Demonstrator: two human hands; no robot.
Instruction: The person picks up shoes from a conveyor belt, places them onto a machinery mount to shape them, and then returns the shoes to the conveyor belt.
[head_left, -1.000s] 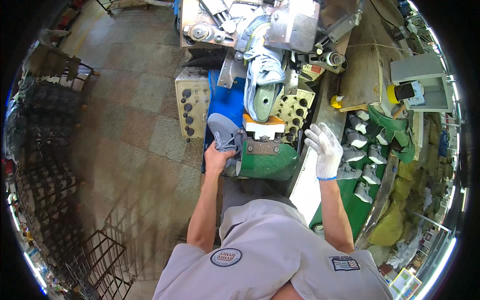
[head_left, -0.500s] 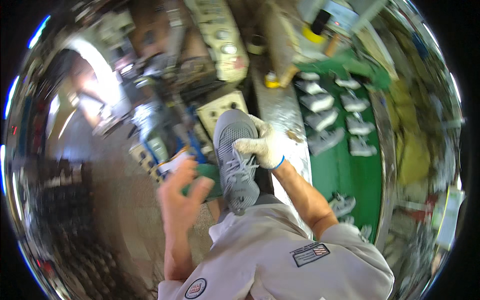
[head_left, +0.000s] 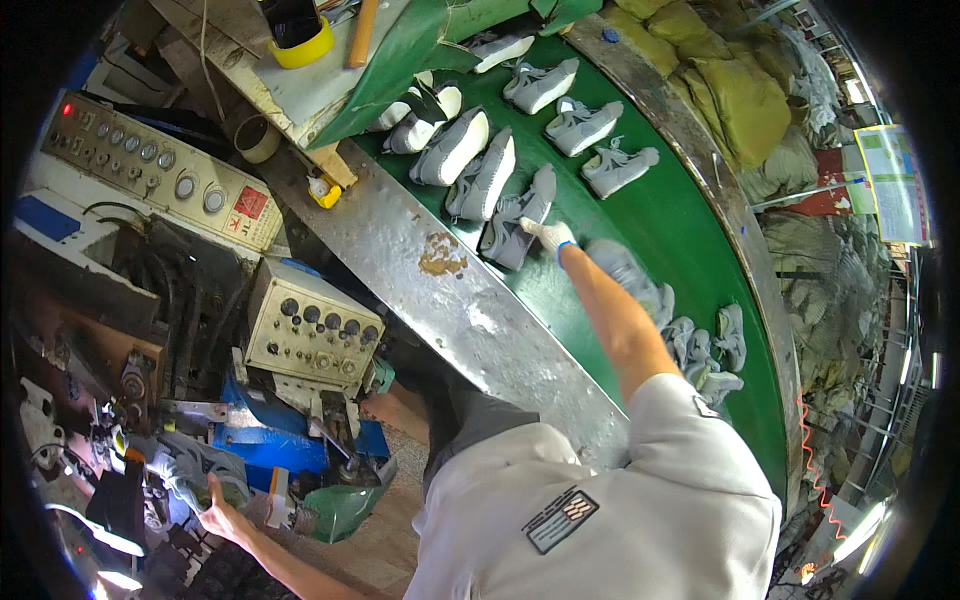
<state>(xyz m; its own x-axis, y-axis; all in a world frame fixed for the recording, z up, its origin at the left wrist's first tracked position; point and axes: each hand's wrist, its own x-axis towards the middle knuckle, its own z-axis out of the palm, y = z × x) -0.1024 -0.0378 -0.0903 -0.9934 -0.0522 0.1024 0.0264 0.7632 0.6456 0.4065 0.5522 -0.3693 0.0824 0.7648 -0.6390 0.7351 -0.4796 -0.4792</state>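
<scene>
My right hand (head_left: 549, 237), in a white knit glove with a blue cuff edge, reaches onto the green conveyor belt. Its fingers close on a grey lace-up sneaker (head_left: 517, 222) near the end of a row of similar shoes. Far over to the left, my bare left hand (head_left: 222, 514) grips another grey shoe (head_left: 203, 468) at a machine (head_left: 133, 375). The machine partly hides that shoe, and most of the fingers are behind it.
Several more grey sneakers (head_left: 583, 125) lie on the belt (head_left: 640, 230). A scuffed metal ledge (head_left: 480, 320) runs along its near side. Control boxes with knobs (head_left: 315, 325) stand at left, yellow tape (head_left: 303, 48) at the top, stuffed sacks (head_left: 735, 110) beyond the belt.
My view has swung toward the belt. The gloved right hand, which held a sneaker before my body, is now over the belt. My left hand went from empty to gripping a shoe at the machine.
</scene>
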